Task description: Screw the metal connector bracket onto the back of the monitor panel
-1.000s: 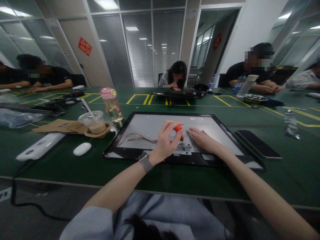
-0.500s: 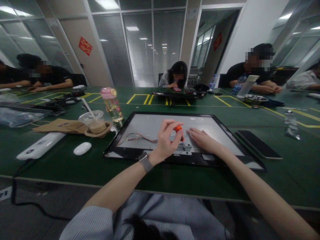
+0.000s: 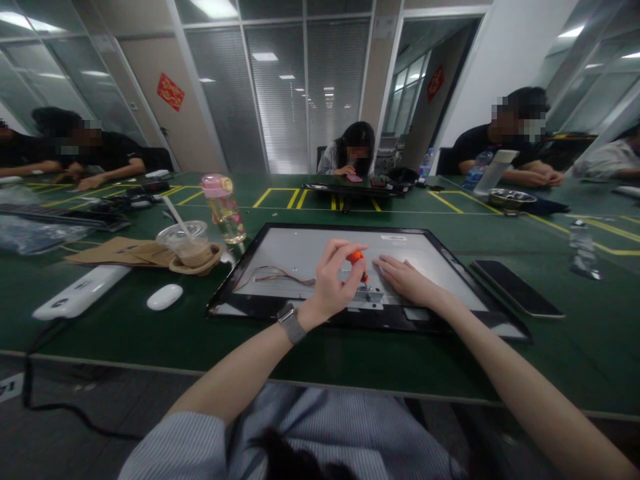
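My left hand [image 3: 336, 277] grips a small screwdriver [image 3: 357, 257] by its orange handle between thumb and fingers. The tool stands nearly upright, its lower end at a metal bracket [image 3: 373, 298] near the front edge of a flat display panel [image 3: 310, 243]. The panel lies with its grey metal face up inside a black frame. My right hand [image 3: 400, 275] rests flat on that face, right of the bracket, fingers stretched out and holding nothing. Thin wires [image 3: 283, 275] run across the panel left of my left hand. The screwdriver's tip is too small to make out.
Left of the panel are a white mouse [image 3: 165, 297], a white power bank [image 3: 80, 293] with a black cable, a plastic cup [image 3: 184, 237] and a pink-lidded bottle [image 3: 223, 210]. A black phone [image 3: 517, 288] lies to the right. Several people sit across the green table [image 3: 280, 363].
Both my hands and the screwdriver look practically the same. At the far left, a seated person's hand has shifted slightly on the table.
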A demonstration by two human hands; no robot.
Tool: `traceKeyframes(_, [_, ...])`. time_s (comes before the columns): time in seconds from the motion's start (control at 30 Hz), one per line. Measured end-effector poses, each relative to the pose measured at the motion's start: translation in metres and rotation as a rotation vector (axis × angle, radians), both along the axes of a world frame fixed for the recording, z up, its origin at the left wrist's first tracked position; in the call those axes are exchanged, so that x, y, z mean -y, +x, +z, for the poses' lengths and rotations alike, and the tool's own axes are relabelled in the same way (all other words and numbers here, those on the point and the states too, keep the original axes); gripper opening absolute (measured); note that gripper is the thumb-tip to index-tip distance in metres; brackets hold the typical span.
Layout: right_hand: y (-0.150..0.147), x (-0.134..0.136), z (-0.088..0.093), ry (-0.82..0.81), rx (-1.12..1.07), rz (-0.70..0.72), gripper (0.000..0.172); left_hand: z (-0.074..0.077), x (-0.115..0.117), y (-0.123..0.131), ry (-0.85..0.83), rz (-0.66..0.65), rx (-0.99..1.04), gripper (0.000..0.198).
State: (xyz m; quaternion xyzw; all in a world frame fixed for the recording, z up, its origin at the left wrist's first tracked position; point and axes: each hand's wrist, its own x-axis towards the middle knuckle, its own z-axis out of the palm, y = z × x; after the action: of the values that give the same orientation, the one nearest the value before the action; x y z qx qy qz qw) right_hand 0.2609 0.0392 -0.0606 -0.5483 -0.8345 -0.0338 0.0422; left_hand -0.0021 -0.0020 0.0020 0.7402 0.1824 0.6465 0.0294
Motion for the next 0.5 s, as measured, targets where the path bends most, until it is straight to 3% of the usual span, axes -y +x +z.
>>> traceKeyframes(0.5, [-0.0010, -0.0003, 0.0000, 0.003, -0.022, -0.003, 0.056, 0.0014, 0.0015, -0.0006, 0.012, 0.023, 0.005, 0.015])
